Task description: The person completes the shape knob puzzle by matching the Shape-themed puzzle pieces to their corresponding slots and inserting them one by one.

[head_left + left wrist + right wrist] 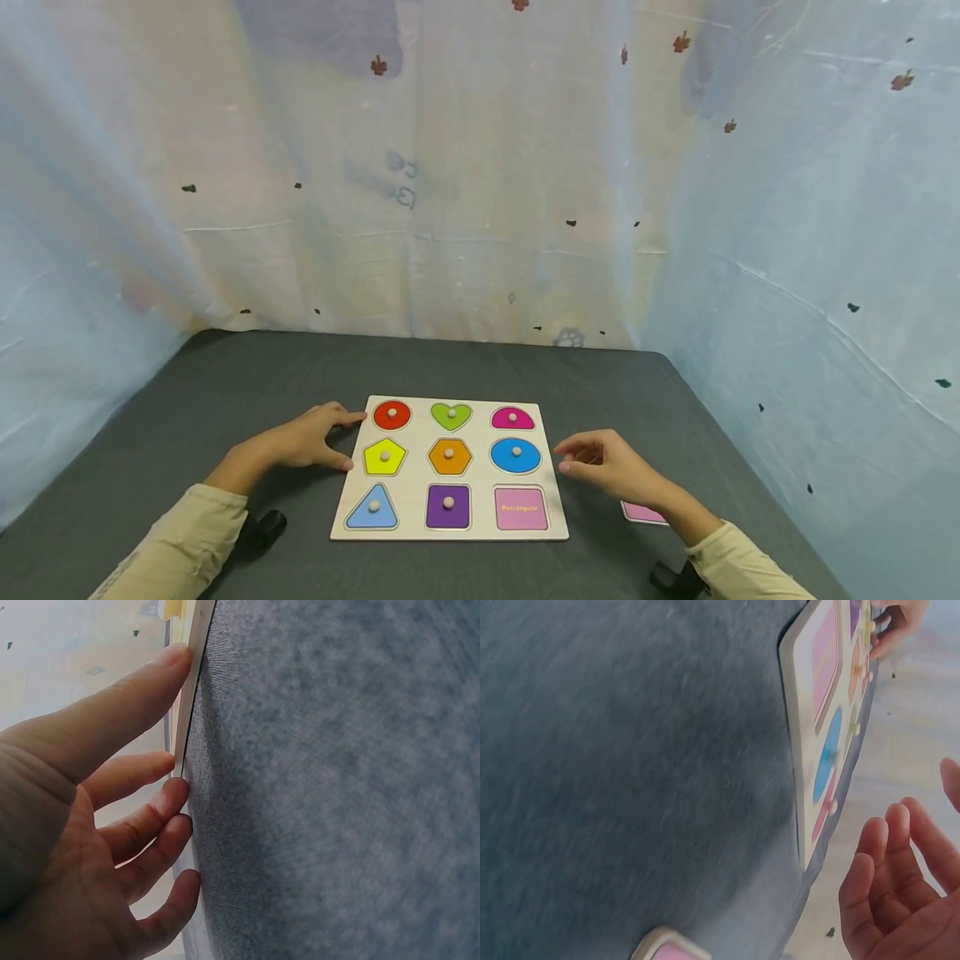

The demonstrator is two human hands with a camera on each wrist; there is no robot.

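A pale wooden knob puzzle board (412, 531) lies on the dark table. Colourful knobbed shapes fill most of it, among them a red circle (386, 407), a blue oval (504, 454) and a purple square (448, 518). At its near right corner is a pink printed recess (521, 518) without a knob. My left hand (307, 435) touches the board's left edge with thumb and forefinger. Just off the right edge hovers my right hand (607, 463), fingers loosely bent and holding nothing. A pink puzzle piece (642, 513) lies under my right forearm, partly hidden.
The grey-black table (285, 367) reaches back to a pale patterned curtain (480, 167), which also hangs along both sides. Black straps (675, 579) sit at the wrists, below light sleeves (176, 542).
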